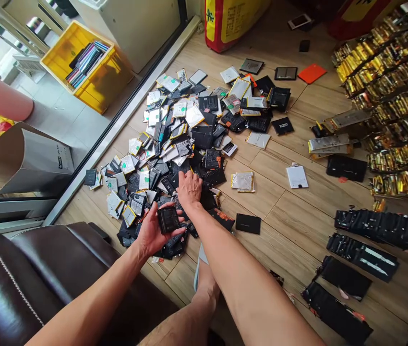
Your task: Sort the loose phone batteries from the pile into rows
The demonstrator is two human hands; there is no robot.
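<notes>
My left hand (150,228) is turned palm up, with its fingers and thumb around a small stack of black phone batteries (168,219). A little higher and to the right, my right hand (189,187) reaches palm down into the pile of loose batteries (202,137). Its fingers are bent together, and their tips are hidden among black batteries, so I cannot make out what they grip. The pile mixes flat black, white and silver batteries, some with yellow edges or green stickers.
Sorted rows of gold-edged batteries (391,103) and black batteries (384,230) lie on the right. A silver battery pack (243,181) and a black battery (248,224) lie nearer. On the left are a brown leather seat (60,274), a paper bag (34,158) and a yellow crate (108,84).
</notes>
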